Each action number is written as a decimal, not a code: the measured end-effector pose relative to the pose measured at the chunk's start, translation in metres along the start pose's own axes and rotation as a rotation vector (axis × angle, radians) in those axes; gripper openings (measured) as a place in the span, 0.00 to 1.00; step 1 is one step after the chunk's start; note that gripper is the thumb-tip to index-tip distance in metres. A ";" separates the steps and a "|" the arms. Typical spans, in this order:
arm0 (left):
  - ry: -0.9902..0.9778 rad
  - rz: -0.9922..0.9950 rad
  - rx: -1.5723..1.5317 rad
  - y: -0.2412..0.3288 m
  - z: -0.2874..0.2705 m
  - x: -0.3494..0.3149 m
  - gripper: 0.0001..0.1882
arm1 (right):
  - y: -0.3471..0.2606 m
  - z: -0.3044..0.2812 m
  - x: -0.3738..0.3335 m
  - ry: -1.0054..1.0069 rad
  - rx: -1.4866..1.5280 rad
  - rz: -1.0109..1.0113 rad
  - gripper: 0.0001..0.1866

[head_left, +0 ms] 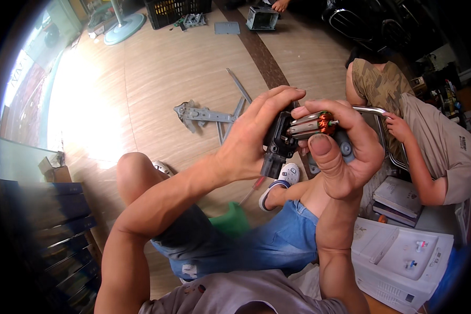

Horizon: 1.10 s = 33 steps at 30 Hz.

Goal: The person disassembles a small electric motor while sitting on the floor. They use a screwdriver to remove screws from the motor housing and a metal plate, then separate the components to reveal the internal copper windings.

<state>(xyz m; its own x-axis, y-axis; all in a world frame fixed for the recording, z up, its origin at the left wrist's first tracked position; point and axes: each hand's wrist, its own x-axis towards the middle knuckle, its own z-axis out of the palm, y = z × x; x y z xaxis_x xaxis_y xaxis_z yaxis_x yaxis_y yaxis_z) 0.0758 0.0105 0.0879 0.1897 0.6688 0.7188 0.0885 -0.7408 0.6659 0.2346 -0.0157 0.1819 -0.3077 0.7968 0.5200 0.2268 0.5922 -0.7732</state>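
Observation:
My left hand [251, 128] is closed round a black plastic motor housing [277, 144]. Between the thumb and fingers of my right hand [350, 152] is a motor armature [311, 125], with a silvery laminated core, copper windings and a short shaft pointing right. The armature's left end meets the black housing; whether it is seated inside is hidden by my fingers. Partly behind my right hand a grey rounded part [345, 149] shows; I cannot tell what bears it. Beyond my hands, a metal window regulator [206, 115] with crossed arms lies on the floor.
A red-handled screwdriver [258, 182] is below my hands, near a green object [233, 220]. Another person [434, 125] is at the right, holding a metal tube frame [371, 110]. A white appliance [403, 256] stands lower right, boxes [63, 220] lower left, a black crate [170, 11] far off.

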 end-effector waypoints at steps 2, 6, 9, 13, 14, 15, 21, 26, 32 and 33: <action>-0.009 -0.006 -0.029 -0.001 -0.001 0.001 0.38 | 0.002 0.000 0.001 0.027 -0.029 -0.019 0.26; -0.011 0.069 -0.027 -0.006 -0.005 0.001 0.37 | 0.012 -0.004 0.007 -0.011 -0.086 -0.285 0.16; -0.046 0.082 -0.061 -0.011 -0.010 0.001 0.35 | 0.007 0.000 0.004 -0.015 -0.096 -0.287 0.16; -0.098 0.100 -0.085 -0.009 -0.012 0.000 0.36 | 0.005 0.001 0.001 0.027 -0.120 -0.302 0.21; -0.132 0.079 -0.099 -0.006 -0.012 0.000 0.37 | 0.005 -0.001 0.001 0.031 -0.116 -0.297 0.22; -0.166 0.058 -0.112 -0.004 -0.013 0.000 0.38 | 0.005 -0.002 0.000 0.035 -0.111 -0.293 0.23; -0.169 0.000 -0.310 -0.010 -0.009 -0.006 0.43 | 0.016 -0.016 0.009 -0.134 -0.146 -0.350 0.25; -0.197 -0.143 -0.405 -0.004 -0.011 -0.004 0.37 | 0.019 -0.021 0.006 -0.155 -0.048 -0.272 0.24; -0.255 -0.239 -0.452 0.005 -0.010 0.001 0.33 | 0.025 -0.031 0.005 -0.137 -0.031 -0.196 0.21; -0.234 -0.237 -0.515 0.004 -0.010 0.000 0.34 | 0.025 -0.029 0.005 -0.127 -0.023 -0.201 0.21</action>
<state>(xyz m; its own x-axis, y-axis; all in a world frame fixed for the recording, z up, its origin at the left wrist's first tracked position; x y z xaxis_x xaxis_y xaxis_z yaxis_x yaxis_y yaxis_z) 0.0668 0.0082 0.0923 0.4372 0.7368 0.5157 -0.3183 -0.4095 0.8550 0.2660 0.0067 0.1758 -0.4624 0.6421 0.6114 0.1702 0.7410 -0.6495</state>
